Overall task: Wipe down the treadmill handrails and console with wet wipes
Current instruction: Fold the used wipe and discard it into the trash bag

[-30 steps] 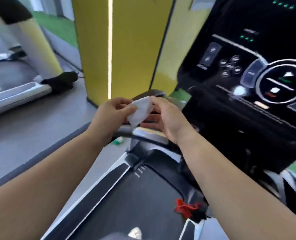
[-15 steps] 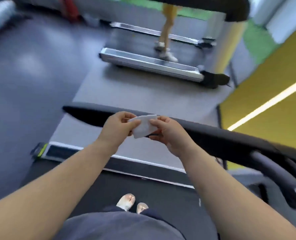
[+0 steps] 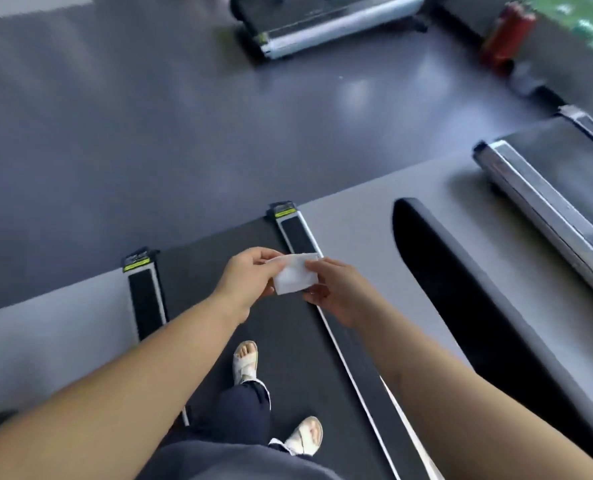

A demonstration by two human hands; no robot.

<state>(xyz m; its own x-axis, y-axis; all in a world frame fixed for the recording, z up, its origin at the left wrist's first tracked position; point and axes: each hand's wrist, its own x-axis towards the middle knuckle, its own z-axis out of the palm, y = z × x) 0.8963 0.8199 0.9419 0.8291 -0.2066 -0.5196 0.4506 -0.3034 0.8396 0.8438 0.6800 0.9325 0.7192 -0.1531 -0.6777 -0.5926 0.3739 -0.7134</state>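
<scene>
A small folded white wet wipe [image 3: 293, 277] is held between both hands in mid-air over the treadmill belt [image 3: 218, 292]. My left hand [image 3: 248, 282] pinches its left edge with thumb and fingers. My right hand [image 3: 336, 291] pinches its right edge. A black padded handrail [image 3: 461, 275] runs along the right, apart from both hands. The console is out of view.
My feet in white sandals [image 3: 245, 362] stand on the belt. Black side rails with green-tagged end caps [image 3: 136, 263] flank the belt. Another treadmill [image 3: 544, 202] stands to the right, one more [image 3: 322, 22] at the top. A red cylinder [image 3: 506, 36] stands at the upper right.
My view has swung from the console, past the handrail, round to the rear end of the belt. Both hands kept hold of the wipe throughout.
</scene>
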